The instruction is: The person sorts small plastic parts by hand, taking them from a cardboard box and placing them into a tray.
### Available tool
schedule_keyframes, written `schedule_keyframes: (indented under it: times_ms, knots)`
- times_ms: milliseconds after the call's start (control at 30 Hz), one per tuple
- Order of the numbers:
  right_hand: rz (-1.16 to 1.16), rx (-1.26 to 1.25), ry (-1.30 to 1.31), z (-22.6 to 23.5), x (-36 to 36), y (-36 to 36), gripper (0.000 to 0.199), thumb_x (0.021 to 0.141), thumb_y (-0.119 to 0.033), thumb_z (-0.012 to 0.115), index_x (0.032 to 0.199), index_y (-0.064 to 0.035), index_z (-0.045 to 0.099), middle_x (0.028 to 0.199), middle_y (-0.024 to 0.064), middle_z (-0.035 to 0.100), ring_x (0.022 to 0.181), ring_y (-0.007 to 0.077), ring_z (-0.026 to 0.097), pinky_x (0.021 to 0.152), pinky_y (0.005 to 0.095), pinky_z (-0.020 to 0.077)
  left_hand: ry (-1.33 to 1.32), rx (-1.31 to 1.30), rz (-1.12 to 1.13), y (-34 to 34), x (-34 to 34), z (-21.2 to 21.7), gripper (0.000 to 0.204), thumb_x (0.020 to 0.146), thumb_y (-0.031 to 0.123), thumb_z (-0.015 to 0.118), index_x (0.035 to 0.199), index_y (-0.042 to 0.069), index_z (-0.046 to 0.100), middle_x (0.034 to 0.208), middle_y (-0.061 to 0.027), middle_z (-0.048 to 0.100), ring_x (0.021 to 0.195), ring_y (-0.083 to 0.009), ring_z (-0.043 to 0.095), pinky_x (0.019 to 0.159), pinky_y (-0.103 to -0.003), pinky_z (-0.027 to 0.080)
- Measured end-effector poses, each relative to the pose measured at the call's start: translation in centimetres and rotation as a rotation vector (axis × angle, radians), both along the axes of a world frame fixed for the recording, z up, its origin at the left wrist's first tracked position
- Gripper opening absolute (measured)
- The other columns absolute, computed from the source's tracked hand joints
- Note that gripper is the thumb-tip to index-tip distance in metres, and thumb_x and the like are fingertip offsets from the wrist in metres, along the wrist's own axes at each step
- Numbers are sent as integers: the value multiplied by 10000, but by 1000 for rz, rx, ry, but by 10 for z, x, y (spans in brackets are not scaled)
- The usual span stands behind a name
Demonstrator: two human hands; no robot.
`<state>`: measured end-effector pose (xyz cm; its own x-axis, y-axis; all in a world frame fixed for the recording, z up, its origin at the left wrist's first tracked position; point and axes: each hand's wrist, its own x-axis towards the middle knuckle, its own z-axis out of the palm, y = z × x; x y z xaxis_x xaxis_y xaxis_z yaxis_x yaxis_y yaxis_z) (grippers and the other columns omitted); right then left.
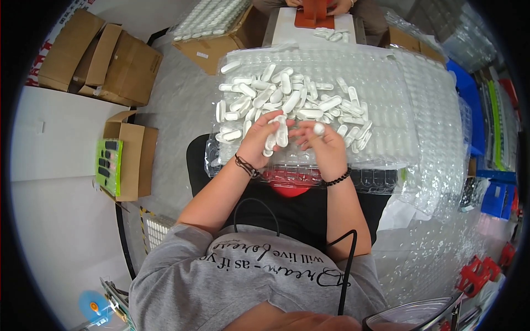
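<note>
My left hand (258,141) is closed around several long white oval plastic pieces (281,132), which stick out past its fingers. Close to its right, my right hand (326,147) has its fingers stretched toward those pieces. A small round white thing (318,129) shows at the right thumb; I cannot tell if it is worn or held. Just beyond both hands, a loose heap of similar white oval pieces (285,84) lies on stacked clear plastic trays (381,83). Some pieces face hollow side up.
Across the table a person's hands (340,5) are at an orange-red tool (314,15), near more white pieces (333,36). Cardboard boxes (124,66) stand at the left. Further clear trays (436,110) and a blue bin (468,105) are on the right.
</note>
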<state>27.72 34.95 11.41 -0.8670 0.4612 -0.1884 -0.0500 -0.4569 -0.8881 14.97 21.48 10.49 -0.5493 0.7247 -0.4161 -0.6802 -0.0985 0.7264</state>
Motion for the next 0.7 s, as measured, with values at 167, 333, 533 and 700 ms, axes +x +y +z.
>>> schedule_keyframes:
  times_ms: [167, 333, 533, 700]
  knots:
    - [-314, 729, -196, -8, -5, 16, 235, 837, -22, 577, 1060, -57, 640, 905, 101, 619, 807, 243, 585, 701, 342, 469, -1, -106, 10, 6, 1, 10, 327, 913, 70, 431, 1234, 47, 490, 1053, -132, 642, 779, -181, 665, 421, -218, 440]
    - [-368, 1329, -565, 7, -24, 17, 199, 791, -125, 646, 983, -82, 676, 926, 92, 599, 947, 310, 529, 829, 441, 426, 69, -131, 14, 8, 6, 7, 316, 893, 50, 420, 1198, 29, 501, 982, -130, 641, 697, -199, 663, 389, -242, 427]
    - [-238, 1298, -668, -15, -25, 24, 191, 757, -121, 661, 944, -90, 683, 925, 92, 637, 937, 290, 561, 797, 423, 452, 62, -99, 93, 10, 12, 5, 299, 873, 26, 420, 1159, 15, 508, 953, -142, 637, 671, -204, 656, 382, -250, 428]
    - [-347, 1027, -463, 0, -14, 23, 177, 751, -84, 649, 927, -71, 662, 860, 107, 653, 793, 285, 589, 727, 373, 470, 31, -90, 54, 6, 8, 5, 252, 902, 76, 455, 1139, 22, 522, 928, -128, 645, 640, -194, 650, 369, -250, 425]
